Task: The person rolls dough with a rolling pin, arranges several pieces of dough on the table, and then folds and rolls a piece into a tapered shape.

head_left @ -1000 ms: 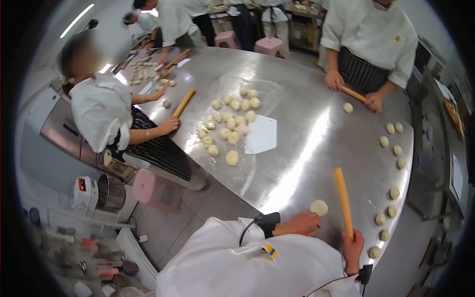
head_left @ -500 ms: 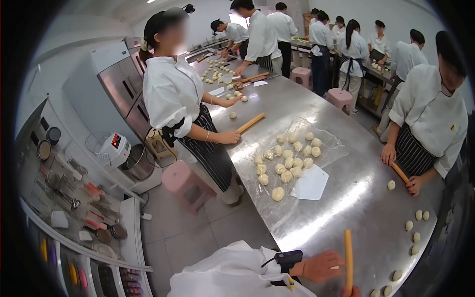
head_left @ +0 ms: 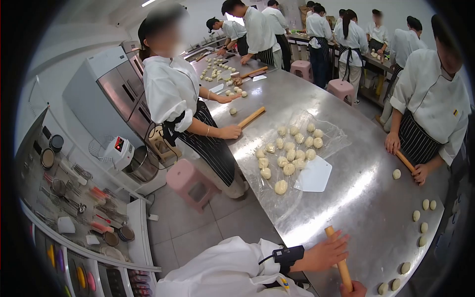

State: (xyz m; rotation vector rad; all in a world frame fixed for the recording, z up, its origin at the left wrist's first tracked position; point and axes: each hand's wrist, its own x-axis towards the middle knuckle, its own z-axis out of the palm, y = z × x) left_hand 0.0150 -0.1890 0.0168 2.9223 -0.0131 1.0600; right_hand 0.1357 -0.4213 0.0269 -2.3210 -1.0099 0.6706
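Note:
A wooden rolling pin (head_left: 342,267) lies at a slant over the near part of the steel table (head_left: 341,213). My left hand (head_left: 324,253) reaches across its upper half, palm down, with fingers stretched out and spread. Below it, at the frame's bottom edge, my right hand (head_left: 354,289) is closed around the lower end of the pin. That hand is partly cut off by the frame. Whether any dough lies under the pin or left hand cannot be seen. To the right, a row of small dough pieces (head_left: 405,268) follows the table edge.
Dough balls (head_left: 289,169) lie on clear plastic sheeting (head_left: 326,133), beside a white scraper (head_left: 315,175). Co-workers hold rolling pins across the table on the left (head_left: 252,118) and right (head_left: 405,161). A pink stool (head_left: 190,180) stands on the floor at left.
My left hand has come onto the rolling pin, its fingers now spread across it. The pin has tilted, its upper end swinging left. The view has shifted slightly.

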